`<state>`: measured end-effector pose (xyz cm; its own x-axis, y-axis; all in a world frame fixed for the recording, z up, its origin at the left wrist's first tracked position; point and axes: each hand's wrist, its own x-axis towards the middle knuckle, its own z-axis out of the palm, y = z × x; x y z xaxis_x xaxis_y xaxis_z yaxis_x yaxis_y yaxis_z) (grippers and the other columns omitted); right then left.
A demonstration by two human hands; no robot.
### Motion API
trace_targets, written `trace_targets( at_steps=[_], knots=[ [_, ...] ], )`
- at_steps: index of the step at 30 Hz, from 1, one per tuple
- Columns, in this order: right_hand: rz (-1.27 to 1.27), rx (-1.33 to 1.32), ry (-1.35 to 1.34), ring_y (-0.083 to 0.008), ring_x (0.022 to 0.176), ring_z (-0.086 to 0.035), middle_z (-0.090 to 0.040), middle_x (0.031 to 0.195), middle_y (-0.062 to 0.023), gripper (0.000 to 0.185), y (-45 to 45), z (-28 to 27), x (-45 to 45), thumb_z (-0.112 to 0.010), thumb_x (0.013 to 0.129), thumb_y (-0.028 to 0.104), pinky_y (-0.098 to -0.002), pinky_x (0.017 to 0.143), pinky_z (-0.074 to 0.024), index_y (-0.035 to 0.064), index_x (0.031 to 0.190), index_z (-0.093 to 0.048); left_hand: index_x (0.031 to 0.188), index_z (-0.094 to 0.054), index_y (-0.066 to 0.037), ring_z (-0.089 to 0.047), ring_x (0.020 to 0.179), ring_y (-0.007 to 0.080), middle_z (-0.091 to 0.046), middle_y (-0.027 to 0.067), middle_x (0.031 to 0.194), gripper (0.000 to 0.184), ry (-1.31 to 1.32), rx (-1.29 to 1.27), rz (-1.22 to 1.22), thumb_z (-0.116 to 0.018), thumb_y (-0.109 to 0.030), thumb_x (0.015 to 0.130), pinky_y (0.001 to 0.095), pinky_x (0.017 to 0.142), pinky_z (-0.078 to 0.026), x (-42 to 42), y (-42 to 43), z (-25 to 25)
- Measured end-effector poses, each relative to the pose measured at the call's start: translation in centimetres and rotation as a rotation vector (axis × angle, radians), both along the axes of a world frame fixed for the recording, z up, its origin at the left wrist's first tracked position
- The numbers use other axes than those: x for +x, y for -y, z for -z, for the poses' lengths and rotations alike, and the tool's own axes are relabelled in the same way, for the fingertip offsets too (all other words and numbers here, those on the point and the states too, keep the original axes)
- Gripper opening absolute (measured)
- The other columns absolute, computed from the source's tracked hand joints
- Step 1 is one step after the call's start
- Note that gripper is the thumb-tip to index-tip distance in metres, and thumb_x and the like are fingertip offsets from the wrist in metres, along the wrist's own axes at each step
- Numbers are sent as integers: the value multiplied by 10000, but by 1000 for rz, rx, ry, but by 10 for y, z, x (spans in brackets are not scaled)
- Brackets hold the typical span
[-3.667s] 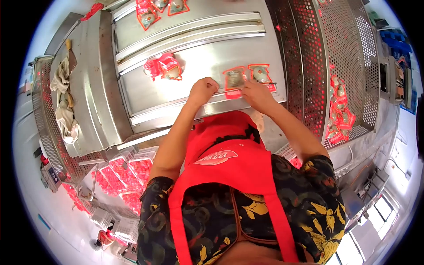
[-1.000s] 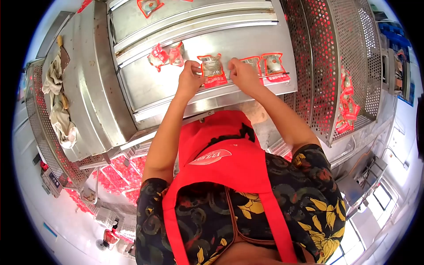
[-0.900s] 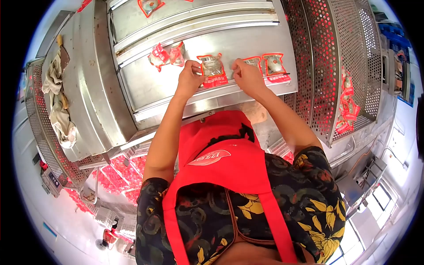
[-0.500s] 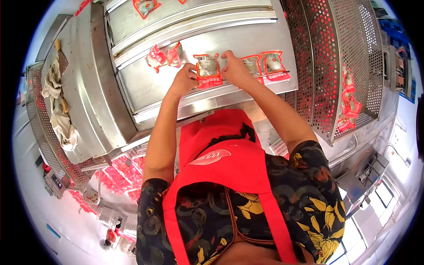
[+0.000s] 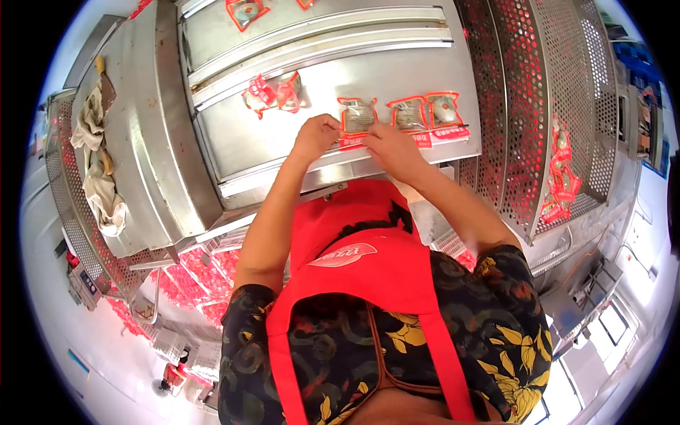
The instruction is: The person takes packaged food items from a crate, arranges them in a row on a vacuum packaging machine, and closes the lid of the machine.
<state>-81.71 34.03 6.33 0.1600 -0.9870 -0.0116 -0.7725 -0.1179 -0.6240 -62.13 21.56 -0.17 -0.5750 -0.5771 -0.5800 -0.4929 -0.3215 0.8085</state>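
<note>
A clear sealed food packet with red edges (image 5: 358, 117) lies flat at the front edge of the steel worktop. My left hand (image 5: 317, 137) is at its lower left corner, fingers curled and pinched together against the edge. My right hand (image 5: 394, 150) pinches its lower right edge, covering part of the red printed flap. Just right of it, a second packet (image 5: 408, 115) and a third packet (image 5: 443, 110) lie in the same row, their red flaps toward me. Two crumpled red and clear packets (image 5: 272, 95) lie together farther left.
A raised metal rail (image 5: 319, 44) crosses the worktop (image 5: 234, 145) behind the packets. Another packet (image 5: 245, 11) lies beyond it. On the right stands a perforated metal bin (image 5: 591, 142) with red packets (image 5: 561, 177) inside. Cloths (image 5: 103, 191) rest on the left steel ledge.
The packet between my hands has moved right, closer to the row. My hands have shifted right and toward me, to its lower corners. The whole view has shifted slightly.
</note>
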Motion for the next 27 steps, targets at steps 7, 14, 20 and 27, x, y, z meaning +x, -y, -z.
trace_targets(
  at_steps=[7, 14, 20, 27],
  knots=[
    [56, 170, 27, -221, 819, -601, -608, 893, -52, 157, 4, -8, 2, -690, 819, 178, -351, 660, -490, 55, 907, -647, 1157, -590, -6, -586, 715, 107, -693, 71, 949, 266, -176, 302, -565, -576, -156, 938, 227, 647, -457, 21, -1, -31],
    [474, 276, 668, -119, 568, -498, -599, 618, -48, 334, 108, 6, 32, -670, 892, 324, -308, 558, -412, -4, 845, -708, 1082, -595, -14, -636, 802, 184, -660, 109, 960, 214, -410, 705, -960, -613, -161, 928, 274, 660, -532, 43, 31, -17],
    [456, 633, 527, -54, 500, -473, -644, 684, -17, 278, 151, 32, 44, -707, 885, 276, -233, 451, -361, -1, 868, -698, 927, -647, -61, -595, 711, 111, -645, 14, 838, 61, -178, 523, -797, -634, -115, 903, 254, 659, -523, 66, 32, -3],
    [437, 921, 695, -101, 465, -519, -672, 719, -92, 172, 138, 53, 47, -740, 804, 140, -216, 391, -329, -17, 845, -682, 1041, -661, -49, -624, 784, 101, -676, 15, 896, 152, -121, 456, -633, -624, -97, 901, 239, 698, -522, 76, 27, -3]
  ],
)
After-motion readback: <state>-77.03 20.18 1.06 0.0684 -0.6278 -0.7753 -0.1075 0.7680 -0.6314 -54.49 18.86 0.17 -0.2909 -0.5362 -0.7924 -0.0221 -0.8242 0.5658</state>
